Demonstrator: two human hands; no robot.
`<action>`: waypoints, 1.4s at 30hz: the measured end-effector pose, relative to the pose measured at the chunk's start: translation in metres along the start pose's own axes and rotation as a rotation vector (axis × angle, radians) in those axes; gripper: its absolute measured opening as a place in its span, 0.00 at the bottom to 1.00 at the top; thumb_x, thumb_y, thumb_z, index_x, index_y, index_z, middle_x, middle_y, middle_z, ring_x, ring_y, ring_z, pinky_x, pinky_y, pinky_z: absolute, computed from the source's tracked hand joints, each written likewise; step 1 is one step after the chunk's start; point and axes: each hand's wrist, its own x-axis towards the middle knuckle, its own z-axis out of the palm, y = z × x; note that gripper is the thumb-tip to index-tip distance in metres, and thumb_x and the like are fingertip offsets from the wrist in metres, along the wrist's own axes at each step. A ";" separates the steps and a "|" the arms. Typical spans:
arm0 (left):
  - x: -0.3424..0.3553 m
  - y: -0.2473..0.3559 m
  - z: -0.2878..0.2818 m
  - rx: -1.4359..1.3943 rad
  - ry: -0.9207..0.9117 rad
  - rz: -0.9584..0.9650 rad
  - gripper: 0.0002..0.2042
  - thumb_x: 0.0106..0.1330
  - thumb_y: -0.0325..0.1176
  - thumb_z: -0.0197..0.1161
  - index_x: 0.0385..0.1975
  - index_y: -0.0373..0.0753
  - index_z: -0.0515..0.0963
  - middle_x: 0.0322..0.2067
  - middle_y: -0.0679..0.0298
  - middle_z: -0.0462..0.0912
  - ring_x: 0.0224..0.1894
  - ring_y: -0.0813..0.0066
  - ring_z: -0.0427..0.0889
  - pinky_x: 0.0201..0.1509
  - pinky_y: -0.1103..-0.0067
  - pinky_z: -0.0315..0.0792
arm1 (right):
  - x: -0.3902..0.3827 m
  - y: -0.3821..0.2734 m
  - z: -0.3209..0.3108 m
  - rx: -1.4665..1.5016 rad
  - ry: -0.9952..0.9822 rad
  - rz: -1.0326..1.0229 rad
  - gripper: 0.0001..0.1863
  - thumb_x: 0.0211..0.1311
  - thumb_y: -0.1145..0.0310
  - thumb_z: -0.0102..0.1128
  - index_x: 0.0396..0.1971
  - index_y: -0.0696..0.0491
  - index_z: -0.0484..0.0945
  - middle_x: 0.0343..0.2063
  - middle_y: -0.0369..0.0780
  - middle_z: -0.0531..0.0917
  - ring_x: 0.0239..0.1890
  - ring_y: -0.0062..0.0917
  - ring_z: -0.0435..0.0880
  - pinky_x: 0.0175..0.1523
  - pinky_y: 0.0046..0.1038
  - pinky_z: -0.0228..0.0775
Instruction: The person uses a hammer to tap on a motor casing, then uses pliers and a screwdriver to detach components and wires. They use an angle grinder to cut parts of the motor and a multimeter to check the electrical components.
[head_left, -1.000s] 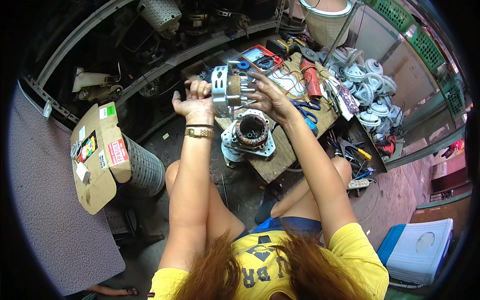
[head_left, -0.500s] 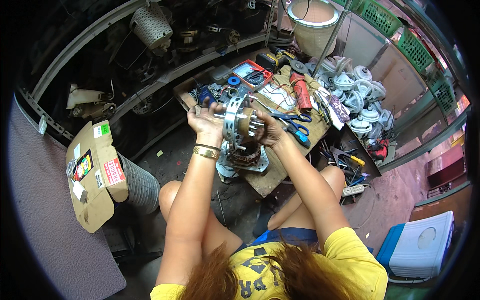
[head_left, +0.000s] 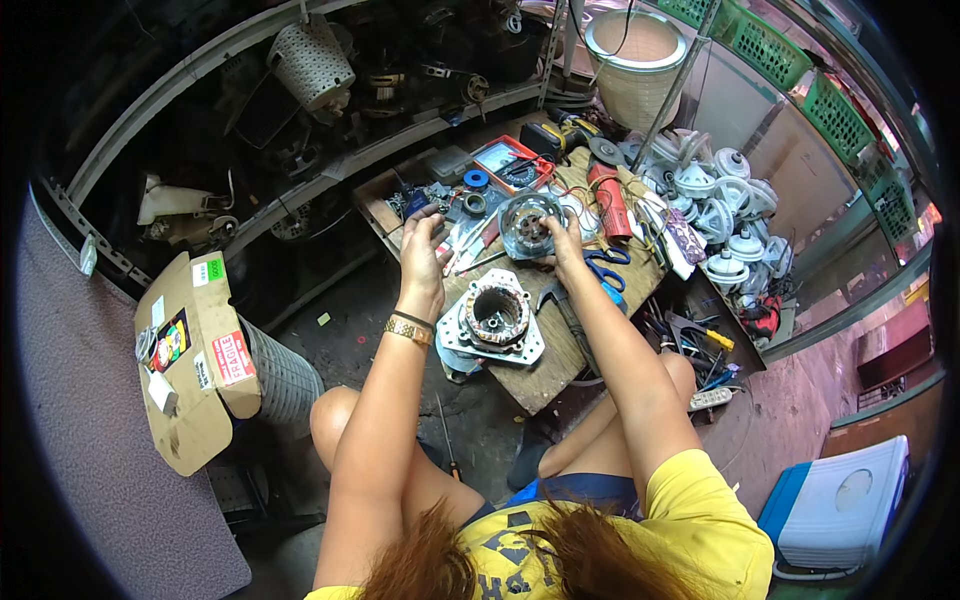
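In my right hand (head_left: 562, 242) is a round metal motor part (head_left: 522, 222), a disc-like end cover with a dark centre, which I grip at its right edge above the bench. My left hand (head_left: 424, 262) holds nothing; its fingers are apart and a little curled, left of the part and not touching it. Below and between my hands stands a motor stator (head_left: 497, 322) with a ring of windings around an open bore. Its pale metal flange (head_left: 525, 348) lies at the near left edge of the wooden bench (head_left: 535, 385).
Near the cover lie a blue tape roll (head_left: 476, 179), a multimeter (head_left: 513, 163), a red angle grinder (head_left: 608, 200) and blue-handled scissors (head_left: 607, 263). White plastic parts (head_left: 728, 185) are heaped at right. On the floor lies a screwdriver (head_left: 455, 468); a cardboard box (head_left: 195, 350) stands left.
My right hand has carried the motor part to the right and turned it to face up. My left hand has come off it, and the stator beneath is now uncovered.
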 end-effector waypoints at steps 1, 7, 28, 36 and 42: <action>-0.001 0.000 0.002 0.024 -0.011 0.004 0.16 0.64 0.39 0.54 0.51 0.45 0.72 0.47 0.66 0.74 0.49 0.70 0.71 0.46 0.73 0.66 | 0.009 0.011 -0.004 -0.059 0.018 -0.072 0.42 0.48 0.58 0.65 0.64 0.46 0.56 0.52 0.48 0.72 0.49 0.42 0.77 0.42 0.53 0.77; -0.009 0.002 -0.007 0.184 -0.040 0.014 0.14 0.64 0.40 0.56 0.48 0.45 0.73 0.40 0.71 0.75 0.43 0.80 0.71 0.44 0.80 0.66 | 0.008 0.016 0.017 -0.257 0.041 -0.113 0.33 0.50 0.59 0.68 0.57 0.53 0.69 0.49 0.51 0.77 0.45 0.38 0.81 0.50 0.35 0.75; -0.032 -0.021 -0.015 0.619 -0.235 0.043 0.18 0.61 0.35 0.61 0.49 0.35 0.72 0.44 0.62 0.76 0.45 0.76 0.74 0.49 0.78 0.69 | 0.017 -0.020 -0.118 -1.848 -0.184 -0.419 0.16 0.48 0.71 0.65 0.41 0.49 0.80 0.50 0.43 0.74 0.57 0.44 0.68 0.56 0.54 0.63; -0.060 -0.049 -0.015 1.284 -0.532 0.510 0.49 0.45 0.55 0.73 0.64 0.36 0.58 0.61 0.48 0.59 0.65 0.48 0.58 0.67 0.62 0.57 | 0.019 -0.016 -0.160 -1.250 -0.033 -0.585 0.14 0.56 0.74 0.61 0.42 0.59 0.74 0.40 0.50 0.80 0.45 0.43 0.79 0.52 0.35 0.69; -0.075 -0.059 -0.015 1.520 -0.446 0.397 0.55 0.38 0.59 0.75 0.66 0.36 0.56 0.64 0.48 0.59 0.67 0.48 0.58 0.65 0.56 0.57 | -0.019 -0.031 -0.126 -0.890 0.215 -0.660 0.21 0.61 0.76 0.56 0.54 0.55 0.66 0.41 0.48 0.82 0.46 0.39 0.82 0.52 0.34 0.69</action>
